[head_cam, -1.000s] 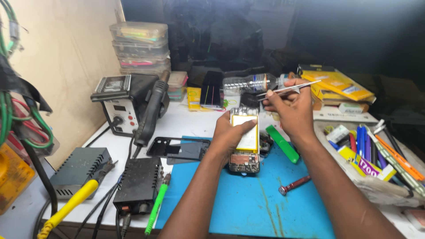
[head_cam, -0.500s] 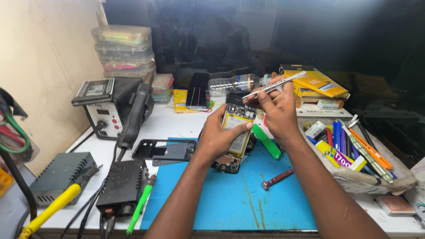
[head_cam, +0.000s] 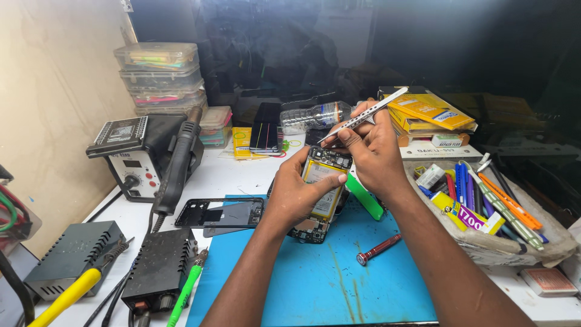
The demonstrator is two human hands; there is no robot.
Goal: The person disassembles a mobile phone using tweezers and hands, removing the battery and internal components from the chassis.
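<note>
The opened phone [head_cam: 322, 194] sits at centre frame, tilted up off the blue work mat [head_cam: 321, 284], with its back cover already off: the yellow battery and the circuit board at its lower end are exposed. What appears to be the removed rear frame [head_cam: 219, 213] lies flat to the left of centre, partly on the mat and partly on the white bench. The left hand [head_cam: 298, 197] is wrapped around the phone's left edge, thumb across the battery, holding it steady. The right hand [head_cam: 374, 151] pinches a pair of metal tweezers [head_cam: 363, 115], their tip down at the phone's top edge and their tail pointing to the upper right; whether the tip grips any part cannot be made out. Judged from this, disassembly is past the opening stage and work on the internals is in hand; the battery and board remain seated. A red-handled screwdriver [head_cam: 378, 249] lies on the mat right of centre, apart from both hands, and a green flat tool [head_cam: 365, 198] lies just beside the phone's right edge. Open room lies on the lower mat, towards the bottom of the frame. The right side is bounded by a crowded tool tray [head_cam: 514, 248], the left by a hot-air station [head_cam: 142, 157] and its handpiece, the upper centre by a plastic bottle [head_cam: 315, 115].
</note>
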